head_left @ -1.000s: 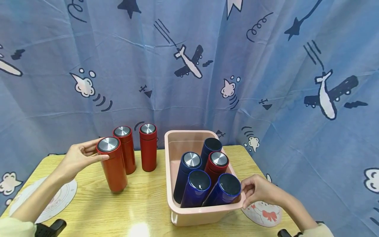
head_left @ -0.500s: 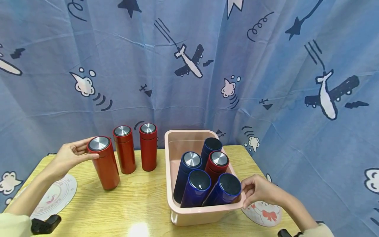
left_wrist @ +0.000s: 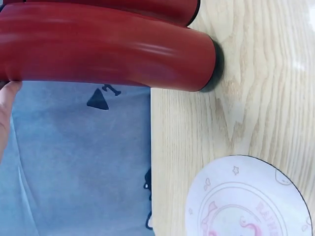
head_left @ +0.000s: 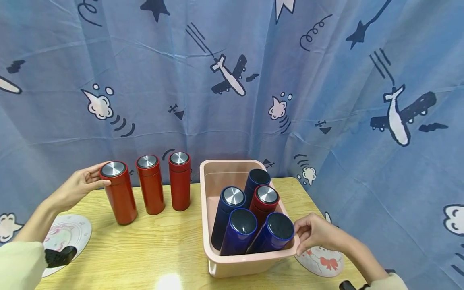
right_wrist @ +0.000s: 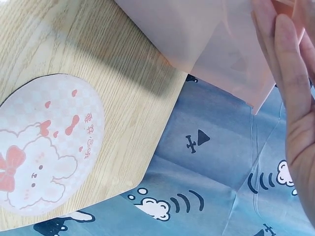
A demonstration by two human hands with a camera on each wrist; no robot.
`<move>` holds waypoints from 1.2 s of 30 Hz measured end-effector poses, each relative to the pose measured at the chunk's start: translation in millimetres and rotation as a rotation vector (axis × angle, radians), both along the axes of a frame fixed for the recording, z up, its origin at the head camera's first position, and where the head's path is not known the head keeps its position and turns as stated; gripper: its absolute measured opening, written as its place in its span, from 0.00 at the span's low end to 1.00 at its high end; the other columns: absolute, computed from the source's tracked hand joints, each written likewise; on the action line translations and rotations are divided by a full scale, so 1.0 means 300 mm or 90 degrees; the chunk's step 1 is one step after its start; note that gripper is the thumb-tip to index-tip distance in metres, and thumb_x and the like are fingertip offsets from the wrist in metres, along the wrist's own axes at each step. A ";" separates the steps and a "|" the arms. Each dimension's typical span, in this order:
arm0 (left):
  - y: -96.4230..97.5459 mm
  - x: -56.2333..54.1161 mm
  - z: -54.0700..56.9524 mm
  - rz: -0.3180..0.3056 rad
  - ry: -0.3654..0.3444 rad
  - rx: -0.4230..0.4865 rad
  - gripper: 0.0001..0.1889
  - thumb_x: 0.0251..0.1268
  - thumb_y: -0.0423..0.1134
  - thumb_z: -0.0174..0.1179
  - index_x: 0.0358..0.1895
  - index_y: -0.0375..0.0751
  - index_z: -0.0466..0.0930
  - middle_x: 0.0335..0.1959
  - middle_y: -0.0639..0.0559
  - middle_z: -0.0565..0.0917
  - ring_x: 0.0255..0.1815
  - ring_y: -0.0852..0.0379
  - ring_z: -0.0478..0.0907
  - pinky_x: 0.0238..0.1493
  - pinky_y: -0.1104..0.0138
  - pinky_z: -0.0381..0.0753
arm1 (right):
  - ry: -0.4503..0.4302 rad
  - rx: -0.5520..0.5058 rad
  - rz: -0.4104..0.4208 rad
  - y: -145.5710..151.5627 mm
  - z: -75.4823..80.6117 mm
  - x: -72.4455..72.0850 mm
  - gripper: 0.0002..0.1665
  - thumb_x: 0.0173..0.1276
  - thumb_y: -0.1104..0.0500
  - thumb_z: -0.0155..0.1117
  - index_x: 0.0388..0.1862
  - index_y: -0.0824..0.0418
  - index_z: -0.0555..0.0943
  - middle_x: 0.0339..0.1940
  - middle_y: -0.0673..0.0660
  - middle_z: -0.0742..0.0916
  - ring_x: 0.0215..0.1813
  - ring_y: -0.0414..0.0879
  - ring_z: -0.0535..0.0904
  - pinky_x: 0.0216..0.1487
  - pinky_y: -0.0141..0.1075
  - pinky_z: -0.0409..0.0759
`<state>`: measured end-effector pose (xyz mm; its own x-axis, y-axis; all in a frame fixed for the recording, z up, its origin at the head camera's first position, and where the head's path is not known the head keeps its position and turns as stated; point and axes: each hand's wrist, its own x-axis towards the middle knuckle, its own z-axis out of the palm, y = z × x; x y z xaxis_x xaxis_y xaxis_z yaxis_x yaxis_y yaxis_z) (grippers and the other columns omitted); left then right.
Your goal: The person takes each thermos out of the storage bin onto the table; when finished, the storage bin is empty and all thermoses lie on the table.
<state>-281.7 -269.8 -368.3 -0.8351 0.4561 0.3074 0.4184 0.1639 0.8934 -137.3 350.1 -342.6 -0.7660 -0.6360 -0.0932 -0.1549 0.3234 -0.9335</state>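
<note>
1. Left hand (head_left: 77, 187) pinches a red vacuum flask (head_left: 120, 198), at the pink tub's (head_left: 250, 266) nine o'clock.
2. Right hand (head_left: 316, 232) grips its rim (head_left: 270, 255), four o'clock.
3. Two matching flasks (head_left: 152, 194) (head_left: 180, 187): three o'clock of the held one.

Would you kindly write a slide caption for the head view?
Left hand gripping a red bottle beside two more red bottles; right hand holding a pink bin with five bottles inside.
</note>
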 end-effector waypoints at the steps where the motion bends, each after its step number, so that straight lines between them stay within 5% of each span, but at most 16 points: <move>1: -0.001 -0.006 -0.003 0.001 -0.001 -0.002 0.31 0.68 0.24 0.52 0.72 0.24 0.52 0.52 0.71 0.79 0.52 0.75 0.76 0.48 0.81 0.75 | -0.001 -0.002 0.000 -0.001 -0.001 0.001 0.19 0.53 0.69 0.73 0.33 0.83 0.75 0.28 0.62 0.87 0.32 0.40 0.85 0.31 0.34 0.84; 8: -0.015 -0.034 -0.034 0.002 -0.011 0.009 0.31 0.69 0.23 0.50 0.71 0.20 0.46 0.52 0.73 0.78 0.52 0.76 0.75 0.47 0.81 0.75 | -0.005 -0.013 0.002 -0.009 -0.008 0.001 0.19 0.54 0.69 0.73 0.33 0.83 0.75 0.28 0.62 0.86 0.33 0.40 0.85 0.31 0.32 0.84; 14: -0.035 -0.044 -0.055 -0.019 -0.031 0.041 0.31 0.69 0.22 0.49 0.73 0.27 0.49 0.53 0.71 0.78 0.52 0.75 0.75 0.48 0.81 0.75 | -0.019 -0.020 -0.001 -0.017 -0.010 0.001 0.19 0.54 0.69 0.73 0.33 0.84 0.74 0.28 0.64 0.86 0.33 0.40 0.85 0.31 0.30 0.83; 19: -0.045 -0.054 -0.037 -0.048 -0.061 0.033 0.33 0.71 0.23 0.47 0.74 0.27 0.42 0.54 0.71 0.78 0.54 0.75 0.74 0.50 0.81 0.74 | -0.029 -0.015 -0.010 -0.015 -0.007 0.003 0.19 0.54 0.69 0.72 0.34 0.84 0.74 0.28 0.59 0.86 0.32 0.40 0.85 0.29 0.29 0.83; 26: -0.038 -0.070 0.015 0.040 -0.098 -0.080 0.37 0.70 0.32 0.56 0.73 0.25 0.44 0.50 0.79 0.74 0.51 0.81 0.71 0.47 0.82 0.74 | -0.029 -0.021 -0.018 -0.003 -0.003 0.011 0.20 0.55 0.69 0.72 0.33 0.85 0.72 0.28 0.57 0.86 0.31 0.39 0.85 0.27 0.29 0.81; 31: -0.050 -0.057 0.035 0.112 -0.100 -0.089 0.35 0.64 0.33 0.62 0.73 0.38 0.58 0.49 0.86 0.71 0.47 0.87 0.68 0.46 0.85 0.72 | -0.025 -0.015 -0.023 -0.002 -0.005 0.012 0.20 0.55 0.69 0.72 0.34 0.84 0.73 0.27 0.57 0.86 0.31 0.39 0.85 0.27 0.30 0.82; 36: -0.060 -0.061 0.035 0.111 -0.072 -0.072 0.28 0.64 0.30 0.61 0.68 0.42 0.68 0.47 0.81 0.76 0.47 0.86 0.70 0.45 0.85 0.72 | -0.018 -0.006 -0.021 0.000 -0.004 0.010 0.19 0.55 0.69 0.72 0.34 0.83 0.74 0.27 0.61 0.86 0.30 0.39 0.85 0.26 0.30 0.82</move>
